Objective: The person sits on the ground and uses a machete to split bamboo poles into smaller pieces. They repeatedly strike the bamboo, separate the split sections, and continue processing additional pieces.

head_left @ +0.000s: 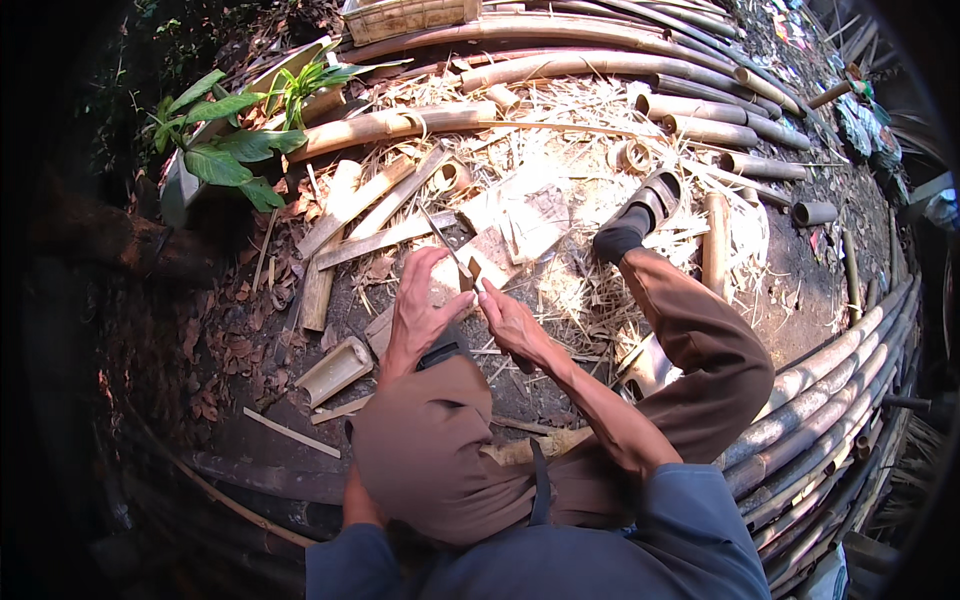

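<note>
In front of my raised left knee, both hands meet over a thin bamboo strip that slants up and away to the left. My left hand is closed on the strip, its thumb toward the right hand. Just to its right, my right hand is closed round what looks like a knife; a dark end shows below the wrist. A small flat brownish piece, perhaps the blade, shows above the thumbs. The grip itself is mostly hidden by the fingers.
Pale shavings litter the ground around a wooden block. Split bamboo pieces lie ahead to the left, and a short half-tube nearer. Long poles lie across the back; more poles bend along the right.
</note>
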`<state>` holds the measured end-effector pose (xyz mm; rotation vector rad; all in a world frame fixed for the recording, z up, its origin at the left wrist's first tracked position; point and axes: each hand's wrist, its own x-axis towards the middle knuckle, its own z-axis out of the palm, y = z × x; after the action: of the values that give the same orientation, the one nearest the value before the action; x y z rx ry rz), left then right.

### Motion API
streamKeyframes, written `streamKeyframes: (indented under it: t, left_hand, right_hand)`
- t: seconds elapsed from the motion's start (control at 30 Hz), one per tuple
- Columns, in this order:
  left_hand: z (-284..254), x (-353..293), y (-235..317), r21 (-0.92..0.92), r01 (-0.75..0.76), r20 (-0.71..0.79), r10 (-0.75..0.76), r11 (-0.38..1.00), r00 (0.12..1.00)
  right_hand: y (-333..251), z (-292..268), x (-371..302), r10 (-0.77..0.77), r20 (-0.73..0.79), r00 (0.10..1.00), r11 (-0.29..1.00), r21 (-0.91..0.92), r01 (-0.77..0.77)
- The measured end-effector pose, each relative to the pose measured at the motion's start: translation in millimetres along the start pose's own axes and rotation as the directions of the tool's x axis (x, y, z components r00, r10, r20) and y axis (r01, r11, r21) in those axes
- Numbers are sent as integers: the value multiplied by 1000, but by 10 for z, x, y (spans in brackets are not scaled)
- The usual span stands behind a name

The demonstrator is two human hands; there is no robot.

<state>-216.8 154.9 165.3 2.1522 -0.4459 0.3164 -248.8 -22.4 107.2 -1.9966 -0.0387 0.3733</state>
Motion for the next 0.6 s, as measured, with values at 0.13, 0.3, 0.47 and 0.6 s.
streamKeyframes:
  t: [0.13,0.3,0.47,0.6]
  left_hand:
    - [202,363,-91,-39,-30,292,40,999,956]
    - [450,885,-131,-7,42,468,-34,999,883]
    - [808,1037,-235,43,-162,465,124,986,877]
    - [1018,1012,-385,205,-290,506,152,935,849]
  right_hand:
    - [-69,-237,105,44,204,978,993,97,-65]
    - [218,-407,407,128,199,972,991,12,-133]
    - [468,-553,472,158,133,978,987,-27,-156]
    - [558,-573,527,169,96,981,985,15,-172]
